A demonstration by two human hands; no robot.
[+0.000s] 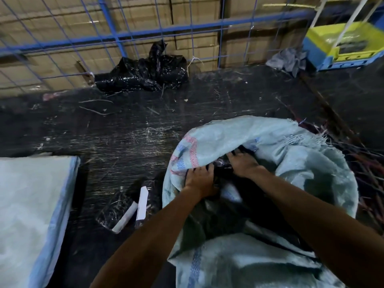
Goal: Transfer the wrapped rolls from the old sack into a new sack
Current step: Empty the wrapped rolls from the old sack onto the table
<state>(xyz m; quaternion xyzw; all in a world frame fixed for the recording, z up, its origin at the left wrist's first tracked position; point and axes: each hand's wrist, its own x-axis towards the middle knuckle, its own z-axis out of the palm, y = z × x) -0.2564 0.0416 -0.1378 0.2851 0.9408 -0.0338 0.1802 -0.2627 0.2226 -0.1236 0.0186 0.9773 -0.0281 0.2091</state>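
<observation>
Head view: a pale blue-green woven plastic sack (291, 154) with a frayed rim and red and blue print stands open at lower right. Both bare forearms reach into its mouth. The left hand (200, 179) and the right hand (245, 164) lie side by side inside the sack, fingers curled down over a dark, glossy wrapped roll (223, 169); whether either hand has actually closed on it cannot be told. More dark wrapped material fills the sack below the hands. Just left of the sack, on the black scratched floor (124, 125), lie two dark wrapped rolls with white ends (135, 204). Farther left of the sack lies a flat white woven sack (31, 204). Beyond the sack, against a blue wire fence (166, 30), sits crumpled black plastic sheeting (143, 71).
</observation>
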